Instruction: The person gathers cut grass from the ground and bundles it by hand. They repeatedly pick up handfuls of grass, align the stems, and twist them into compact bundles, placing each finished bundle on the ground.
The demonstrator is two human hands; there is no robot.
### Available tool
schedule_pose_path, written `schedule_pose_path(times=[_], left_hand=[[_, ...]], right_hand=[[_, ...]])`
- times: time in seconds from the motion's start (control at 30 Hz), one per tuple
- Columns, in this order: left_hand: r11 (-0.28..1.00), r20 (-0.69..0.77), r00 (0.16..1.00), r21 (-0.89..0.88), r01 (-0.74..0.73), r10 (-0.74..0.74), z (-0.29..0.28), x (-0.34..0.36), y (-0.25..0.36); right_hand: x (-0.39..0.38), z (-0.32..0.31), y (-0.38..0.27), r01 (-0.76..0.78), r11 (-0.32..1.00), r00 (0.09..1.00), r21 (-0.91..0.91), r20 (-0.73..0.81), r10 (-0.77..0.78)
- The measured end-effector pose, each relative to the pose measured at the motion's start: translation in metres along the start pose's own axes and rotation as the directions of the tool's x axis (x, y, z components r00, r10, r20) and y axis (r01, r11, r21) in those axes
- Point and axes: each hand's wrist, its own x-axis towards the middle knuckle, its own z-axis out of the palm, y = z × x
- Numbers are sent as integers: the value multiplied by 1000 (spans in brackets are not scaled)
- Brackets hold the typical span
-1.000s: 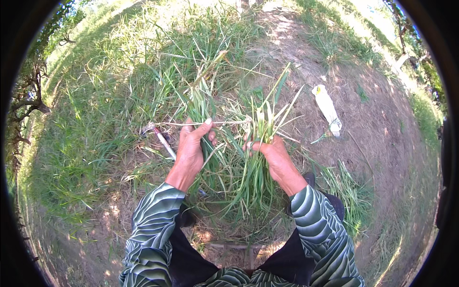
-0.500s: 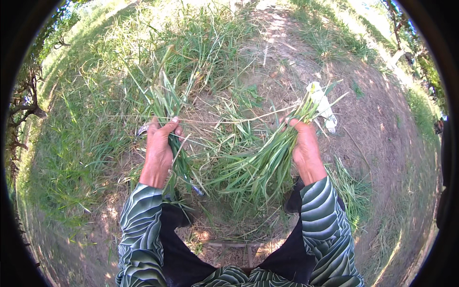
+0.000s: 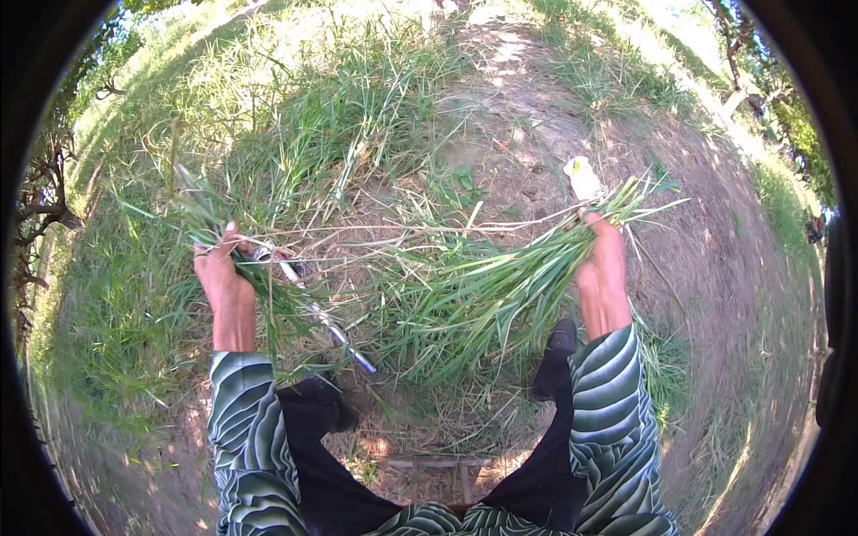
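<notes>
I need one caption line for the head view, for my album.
Left hand and right hand held apart, each holding green grass, with thin pale stems stretched between them.

Fat grass bunch (image 3: 509, 293) fanned out slantwise on the right, skinnier bunch (image 3: 209, 213) left, tan stalks (image 3: 429, 230) strung between.

No readable text, no legible numbers

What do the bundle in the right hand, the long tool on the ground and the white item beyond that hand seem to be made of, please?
Bundle: grass, matte to slightly glossy, judging by its slim, bending green blades. Tool: probably metal, or metallic paint, as its shaft gleams silvery. White item: perhaps smooth plastic, but glare hides its texture.
</notes>
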Motion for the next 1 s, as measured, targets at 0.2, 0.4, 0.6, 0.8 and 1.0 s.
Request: schedule_pose_path(times=[0.2, 0.4, 0.6, 0.8, 1.0], left_hand=[[974, -61, 976, 92, -205, 211, -36, 34, 2], [952, 133, 986, 275, -131, 97, -10, 1, -13], [912, 333, 906, 393, 120, -263, 37, -74, -40], [893, 526, 777, 440, 99, -345, 51, -119, -65], [839, 623, 596, 517, 171, -506, 54, -131, -74]], right_hand=[[-1, 3, 0, 147, 989, 985, 23, -98, -144], [-14, 22, 12, 124, 992, 992, 18, -40, -123], [-14, 29, 28, 11, 1000, 1000, 18, -2, -11], [-22, 42, 47, -36, 999, 998, 2, 56, 36], [-33, 48, 47, -79, 997, 996, -10, 50, 80]])
